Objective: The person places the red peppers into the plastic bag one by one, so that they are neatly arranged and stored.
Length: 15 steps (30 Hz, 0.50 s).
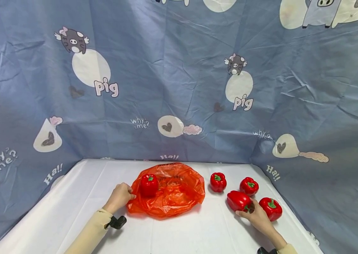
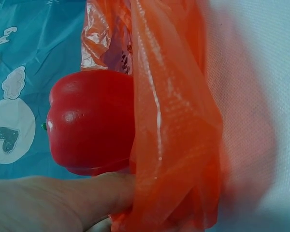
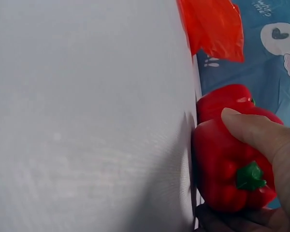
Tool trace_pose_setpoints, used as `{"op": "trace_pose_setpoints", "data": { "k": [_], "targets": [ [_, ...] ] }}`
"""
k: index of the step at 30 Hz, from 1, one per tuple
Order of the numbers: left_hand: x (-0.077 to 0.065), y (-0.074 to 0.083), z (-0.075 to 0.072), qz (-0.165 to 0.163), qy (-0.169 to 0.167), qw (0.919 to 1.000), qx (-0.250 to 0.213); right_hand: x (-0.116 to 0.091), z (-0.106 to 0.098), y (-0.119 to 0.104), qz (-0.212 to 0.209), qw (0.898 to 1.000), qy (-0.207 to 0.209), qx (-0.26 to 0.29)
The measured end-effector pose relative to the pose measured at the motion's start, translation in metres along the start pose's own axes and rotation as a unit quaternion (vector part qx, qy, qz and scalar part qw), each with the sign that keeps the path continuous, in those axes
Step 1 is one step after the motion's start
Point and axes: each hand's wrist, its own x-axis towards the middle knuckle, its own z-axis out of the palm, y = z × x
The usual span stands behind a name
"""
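Observation:
At the left edge of a crumpled orange plastic bag (image 1: 179,199), my left hand (image 1: 119,197) pinches the film between thumb and fingers. A red bell pepper (image 1: 148,186) stands upright at the bag's left side; in the left wrist view the bag's edge (image 2: 171,121) covers part of it. Over on the right, my right hand (image 1: 259,216) grips another red bell pepper (image 1: 238,200), which lies tilted with its stem end toward the hand. In the right wrist view my thumb lies across the held pepper (image 3: 217,154), its green stem showing, while the fingers underneath are partly hidden.
Three more red bell peppers surround the right hand: one behind left (image 1: 218,182), one just behind (image 1: 249,186), one to its right (image 1: 271,209). A white cloth covers the table (image 1: 179,236). A blue patterned curtain (image 1: 179,88) hangs behind and along both sides.

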Motion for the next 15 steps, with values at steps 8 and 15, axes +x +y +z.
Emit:
{"op": "trace_pose_setpoints", "data": {
  "k": [8, 15],
  "targets": [
    [-0.0007, 0.0012, 0.0025, -0.034, -0.01, 0.9993, 0.012, 0.0001, -0.0016, 0.0028, 0.002, 1.0, 0.005, 0.014],
    [0.0004, 0.0009, 0.0012, -0.022, -0.004, 0.9996, 0.017, -0.0007, -0.002, -0.0021, -0.004, 0.998, 0.007, 0.06]
  ]
}}
